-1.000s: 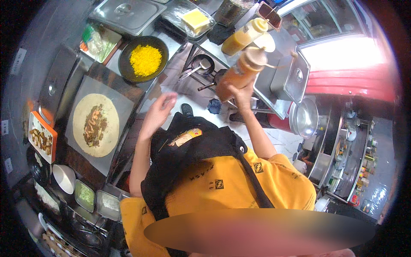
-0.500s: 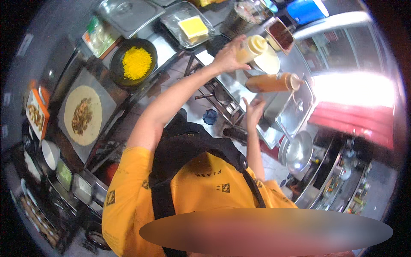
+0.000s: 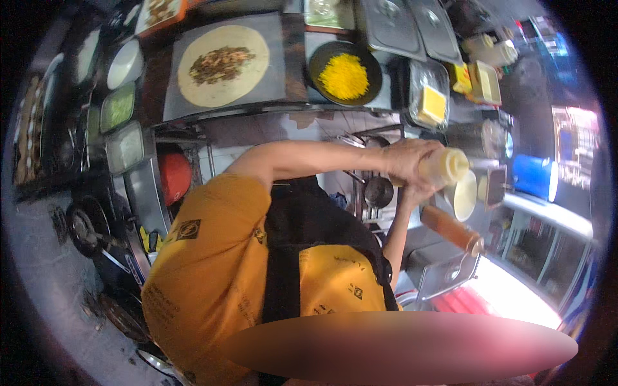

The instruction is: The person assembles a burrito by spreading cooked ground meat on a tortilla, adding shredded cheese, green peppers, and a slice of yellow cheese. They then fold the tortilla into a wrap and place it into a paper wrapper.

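My left hand (image 3: 404, 159) is wrapped round a squeeze bottle (image 3: 445, 166) of pale yellow sauce, its capped end pointing right. Close beneath it, my right hand (image 3: 420, 190) closes against the lower side of the same bottle, with its fingers partly hidden. A second squeeze bottle (image 3: 452, 230), filled with orange-brown sauce, is just below and to the right of my hands. Beside the pale bottle there is a white bowl (image 3: 462, 197). Over on the far counter lies a round flat dough (image 3: 248, 80) with a chopped brown filling (image 3: 221, 65) in its middle, on a grey sheet.
A dark bowl of yellow shreds (image 3: 344, 76) stands right of the dough. Yellow slices (image 3: 432, 105) lie in a clear-wrapped tray. Metal lids (image 3: 389, 26) are behind. A white bowl (image 3: 125, 64) and tubs (image 3: 118, 107) stand left; a blue container (image 3: 535, 177) is at right.
My view has turned, so the dough now lies ahead rather than left. The pale squeeze bottle is still in my left hand. My right hand, formerly apart, has come up to it.
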A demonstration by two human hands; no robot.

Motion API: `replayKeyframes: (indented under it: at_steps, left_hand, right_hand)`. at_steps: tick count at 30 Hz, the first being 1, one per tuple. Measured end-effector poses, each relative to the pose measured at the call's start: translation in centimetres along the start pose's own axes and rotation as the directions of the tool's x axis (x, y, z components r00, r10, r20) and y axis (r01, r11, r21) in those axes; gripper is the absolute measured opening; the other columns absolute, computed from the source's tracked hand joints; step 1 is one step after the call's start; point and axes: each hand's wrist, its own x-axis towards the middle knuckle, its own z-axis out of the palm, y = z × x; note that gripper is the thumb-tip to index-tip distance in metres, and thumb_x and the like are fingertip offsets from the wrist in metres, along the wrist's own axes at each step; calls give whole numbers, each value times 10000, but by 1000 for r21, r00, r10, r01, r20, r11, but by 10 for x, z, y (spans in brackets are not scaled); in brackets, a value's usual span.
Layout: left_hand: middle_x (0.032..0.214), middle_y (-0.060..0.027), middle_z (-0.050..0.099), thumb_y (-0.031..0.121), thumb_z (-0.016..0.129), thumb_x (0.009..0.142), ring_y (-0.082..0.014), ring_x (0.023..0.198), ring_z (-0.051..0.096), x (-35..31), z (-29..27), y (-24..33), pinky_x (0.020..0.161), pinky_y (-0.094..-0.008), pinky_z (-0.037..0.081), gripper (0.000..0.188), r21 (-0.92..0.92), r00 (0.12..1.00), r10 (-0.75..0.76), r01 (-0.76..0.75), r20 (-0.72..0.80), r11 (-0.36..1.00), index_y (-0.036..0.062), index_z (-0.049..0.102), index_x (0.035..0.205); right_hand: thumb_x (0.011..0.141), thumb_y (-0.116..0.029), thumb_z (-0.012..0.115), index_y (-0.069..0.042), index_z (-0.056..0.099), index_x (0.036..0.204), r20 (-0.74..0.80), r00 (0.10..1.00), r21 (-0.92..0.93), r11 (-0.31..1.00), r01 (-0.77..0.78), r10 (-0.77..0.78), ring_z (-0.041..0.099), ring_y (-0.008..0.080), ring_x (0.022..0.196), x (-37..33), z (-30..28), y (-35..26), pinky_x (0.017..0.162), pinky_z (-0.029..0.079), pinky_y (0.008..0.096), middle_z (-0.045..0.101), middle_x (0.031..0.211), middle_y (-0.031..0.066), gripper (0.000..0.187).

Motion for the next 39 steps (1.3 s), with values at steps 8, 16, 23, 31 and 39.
replayKeyframes:
  at_steps: [8,16,23,31,39]
  left_hand:
    - [984,-170,630,527,806,643,-319,873,634,-51,-184,66,792,-411,505,779,173,859,-107,220,-500,960,27,538,1177]
    - [1009,-90,624,471,651,862,-177,856,643,-189,-267,74,645,-356,574,543,-818,614,-743,264,-266,511,54,532,1187]
    - [1209,-92,503,512,646,850,-218,1091,555,-233,-293,58,680,-422,594,690,-954,543,-817,89,-193,285,93,364,1320]
    - [1199,-94,497,545,618,852,-226,1105,548,-240,-314,43,736,-466,595,697,-982,636,-759,8,-141,189,85,390,1323]
    - [1155,-86,520,551,597,864,-191,1057,562,-253,-314,32,704,-432,598,672,-991,641,-757,-52,-131,127,89,405,1313]
  right_hand:
    - [671,-262,779,7,508,1223,694,684,161,974,159,-227,565,246,1059,78,154,-164,934,446,375,582,1142,141,671]
    - [598,-146,826,39,343,1371,956,-69,-294,935,-198,286,564,206,1081,38,265,-267,917,457,325,569,1191,169,930]
    - [618,-105,802,-17,415,1301,847,-370,-488,836,-253,382,600,210,999,20,325,-304,880,476,324,620,1079,122,789]
    - [607,-106,826,-1,456,1247,787,-381,-567,812,-138,485,615,231,993,22,357,-307,883,479,340,639,1073,120,747]
    - [633,-111,817,-3,489,1225,762,-410,-565,824,-42,501,622,218,984,16,374,-325,871,485,339,654,1045,115,685]
